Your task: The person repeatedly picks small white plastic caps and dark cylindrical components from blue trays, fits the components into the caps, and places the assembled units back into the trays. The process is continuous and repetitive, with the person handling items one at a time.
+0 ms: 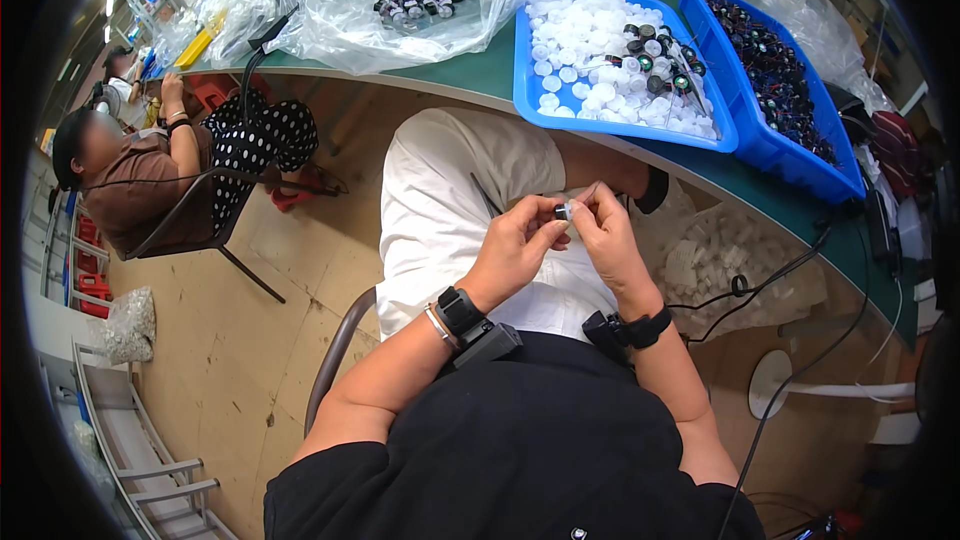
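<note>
Above my lap, my left hand (518, 245) pinches a small black round part (561, 212) between thumb and fingers. My right hand (606, 232) closes on the other side of the same part, where a whitish bit shows at its end. The fingers partly cover it, so its exact kind cannot be made out. Beyond my hands, a shallow blue tray (628, 130) on the table holds many translucent white caps (570, 35) and several black round parts (655, 83) lying among them. A pair of tweezers or a similar thin metal tool (692, 80) rests on the caps.
Beside the tray, a deeper blue bin (800, 178) is full of dark wired parts. A clear plastic bag (340, 35) with black and white round parts lies on the green table (480, 85). Black cables (770, 270) hang at the right. Another person (150, 175) sits at the left.
</note>
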